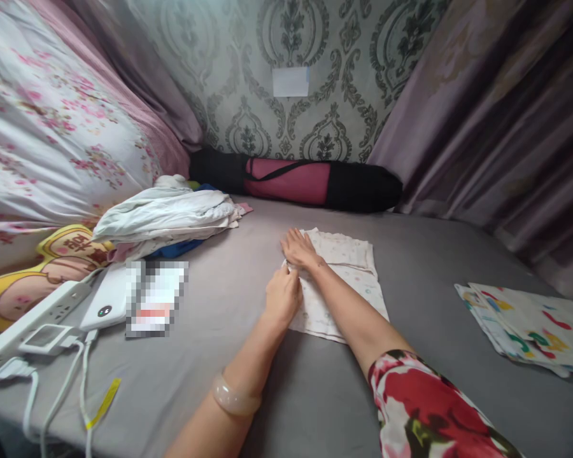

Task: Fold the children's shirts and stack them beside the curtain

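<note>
A white cloth (339,299) with a small faint print lies partly folded on the grey bed sheet, its upper part showing a fold line across it. My right hand (298,248) rests flat on its far left corner with the fingers stretched out. Just nearer to me, my left hand (284,294) is closed at the cloth's left edge, pinching it between thumb and fingers. My right forearm crosses over the cloth and hides part of its middle.
Right, a folded colourful-print cloth (530,327). Left, a heap of clothes (167,213), a yellow cartoon cushion (19,292), a white power bank (112,299), a blurred-out item (157,299) and a power strip (33,324) with cables. A black and pink long bag (286,181) lies by the wall.
</note>
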`<act>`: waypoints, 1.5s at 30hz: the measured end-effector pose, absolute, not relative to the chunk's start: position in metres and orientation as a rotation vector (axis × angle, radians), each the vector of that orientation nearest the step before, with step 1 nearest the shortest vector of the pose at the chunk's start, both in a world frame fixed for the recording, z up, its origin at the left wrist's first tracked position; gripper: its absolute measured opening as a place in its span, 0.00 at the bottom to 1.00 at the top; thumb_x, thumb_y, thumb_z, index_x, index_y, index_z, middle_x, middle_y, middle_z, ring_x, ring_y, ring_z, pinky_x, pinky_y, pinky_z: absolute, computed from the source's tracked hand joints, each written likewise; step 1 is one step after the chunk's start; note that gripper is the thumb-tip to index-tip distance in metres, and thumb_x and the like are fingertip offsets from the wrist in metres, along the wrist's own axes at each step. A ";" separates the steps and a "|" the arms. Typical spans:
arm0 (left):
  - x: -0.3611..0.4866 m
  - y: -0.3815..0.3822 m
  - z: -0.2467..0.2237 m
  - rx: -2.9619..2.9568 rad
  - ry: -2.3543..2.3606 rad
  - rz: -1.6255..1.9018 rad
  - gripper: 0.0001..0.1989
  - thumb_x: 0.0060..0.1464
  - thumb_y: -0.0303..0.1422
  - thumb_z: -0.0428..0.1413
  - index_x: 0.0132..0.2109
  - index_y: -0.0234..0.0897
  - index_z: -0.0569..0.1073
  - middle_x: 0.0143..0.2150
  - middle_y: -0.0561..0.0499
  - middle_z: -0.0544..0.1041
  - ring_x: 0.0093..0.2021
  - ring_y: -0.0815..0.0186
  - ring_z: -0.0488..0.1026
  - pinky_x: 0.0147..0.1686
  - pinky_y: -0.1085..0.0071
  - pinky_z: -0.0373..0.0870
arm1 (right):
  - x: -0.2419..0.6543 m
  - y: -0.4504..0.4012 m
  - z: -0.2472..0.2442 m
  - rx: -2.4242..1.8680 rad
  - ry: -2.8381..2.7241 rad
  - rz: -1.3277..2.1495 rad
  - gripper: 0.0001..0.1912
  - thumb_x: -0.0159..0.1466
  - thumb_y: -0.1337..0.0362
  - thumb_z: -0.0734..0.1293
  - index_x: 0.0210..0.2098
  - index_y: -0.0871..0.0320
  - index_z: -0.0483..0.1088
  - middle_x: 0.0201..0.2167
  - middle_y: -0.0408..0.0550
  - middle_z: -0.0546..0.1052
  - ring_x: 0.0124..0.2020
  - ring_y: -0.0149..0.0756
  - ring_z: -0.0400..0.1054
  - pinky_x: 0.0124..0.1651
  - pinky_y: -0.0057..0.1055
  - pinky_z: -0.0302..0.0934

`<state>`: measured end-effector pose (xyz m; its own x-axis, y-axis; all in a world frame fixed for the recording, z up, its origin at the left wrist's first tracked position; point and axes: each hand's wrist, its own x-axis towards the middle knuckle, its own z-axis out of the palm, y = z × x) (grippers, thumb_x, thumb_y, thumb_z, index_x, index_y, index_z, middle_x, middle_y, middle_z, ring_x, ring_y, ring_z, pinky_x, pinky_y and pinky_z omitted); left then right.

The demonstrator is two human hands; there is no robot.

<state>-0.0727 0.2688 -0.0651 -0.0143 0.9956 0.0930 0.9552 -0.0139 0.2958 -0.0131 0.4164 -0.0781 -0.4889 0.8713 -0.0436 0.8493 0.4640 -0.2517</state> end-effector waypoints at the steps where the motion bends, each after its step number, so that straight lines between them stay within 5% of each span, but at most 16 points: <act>1: -0.073 0.269 -0.065 2.097 2.106 0.415 0.13 0.63 0.29 0.43 0.42 0.36 0.72 0.44 0.41 0.73 0.44 0.56 0.71 0.41 0.65 0.68 | -0.016 0.415 -0.081 -1.541 -2.592 0.335 0.32 0.71 0.55 0.46 0.68 0.69 0.49 0.71 0.55 0.47 0.71 0.42 0.36 0.70 0.45 0.28; 15: -0.076 0.271 -0.066 2.204 2.085 0.419 0.12 0.63 0.29 0.43 0.42 0.37 0.72 0.44 0.41 0.73 0.47 0.55 0.69 0.48 0.62 0.66 | 0.027 0.420 -0.078 -1.636 -2.301 0.382 0.32 0.71 0.56 0.46 0.69 0.67 0.47 0.71 0.56 0.45 0.72 0.40 0.35 0.70 0.38 0.32; 24: -0.073 0.281 -0.087 2.156 1.963 0.391 0.24 0.65 0.39 0.42 0.64 0.34 0.60 0.70 0.39 0.56 0.70 0.48 0.47 0.65 0.49 0.48 | 0.072 0.403 -0.097 -2.003 -2.084 0.142 0.34 0.71 0.53 0.48 0.67 0.74 0.50 0.70 0.63 0.49 0.71 0.49 0.38 0.69 0.46 0.31; 36: -0.075 0.278 -0.090 2.185 1.987 0.284 0.29 0.66 0.42 0.37 0.68 0.31 0.55 0.71 0.39 0.51 0.72 0.50 0.43 0.67 0.51 0.42 | 0.109 0.322 -0.084 -1.518 -2.484 0.313 0.35 0.70 0.51 0.51 0.70 0.65 0.44 0.72 0.56 0.36 0.72 0.40 0.25 0.70 0.41 0.24; 45: -0.082 0.262 -0.088 2.400 1.961 0.191 0.30 0.67 0.44 0.38 0.69 0.30 0.55 0.72 0.38 0.48 0.71 0.51 0.44 0.67 0.51 0.48 | 0.156 0.234 -0.069 -1.296 -2.752 0.487 0.33 0.72 0.50 0.48 0.70 0.60 0.46 0.72 0.54 0.41 0.72 0.42 0.31 0.71 0.45 0.26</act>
